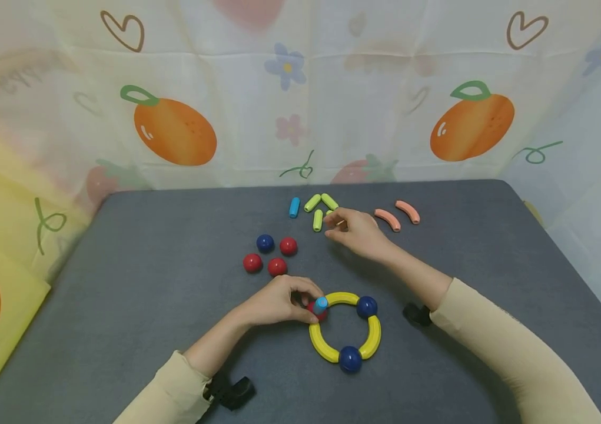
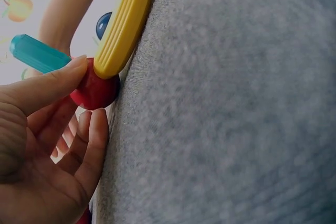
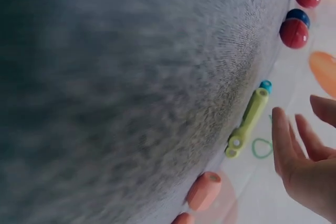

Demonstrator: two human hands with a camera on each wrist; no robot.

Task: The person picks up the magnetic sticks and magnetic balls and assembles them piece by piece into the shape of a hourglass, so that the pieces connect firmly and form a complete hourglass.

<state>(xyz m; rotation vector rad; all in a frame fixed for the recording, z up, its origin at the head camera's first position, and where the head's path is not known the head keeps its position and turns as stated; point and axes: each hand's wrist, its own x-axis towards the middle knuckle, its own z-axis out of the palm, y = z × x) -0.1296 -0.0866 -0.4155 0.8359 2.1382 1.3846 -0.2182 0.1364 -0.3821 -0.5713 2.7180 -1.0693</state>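
Three yellow curved rods (image 1: 322, 346), lengthwise grooves showing on one, form a ring (image 1: 374, 338) with two glossy blue balls (image 1: 350, 359) and a smooth red ball (image 2: 97, 93) on our grey, fuzzy-textured table (image 1: 173, 294). Our left hand (image 1: 281, 301), at the ring's left edge, pinches that red ball between thumb and fingers; a short, straight blue rod (image 2: 40, 54) juts from it, faceted and matte. Well apart from it, beyond the ring, our right hand (image 1: 358, 234) reaches with thumb and fingers parted and holds nothing, near four stubby green rods (image 1: 318, 220) with holed ends. Also beyond the ring, we see bent pink rods (image 1: 387, 219) farther right and four shiny loose balls (image 1: 252, 262) farther left.
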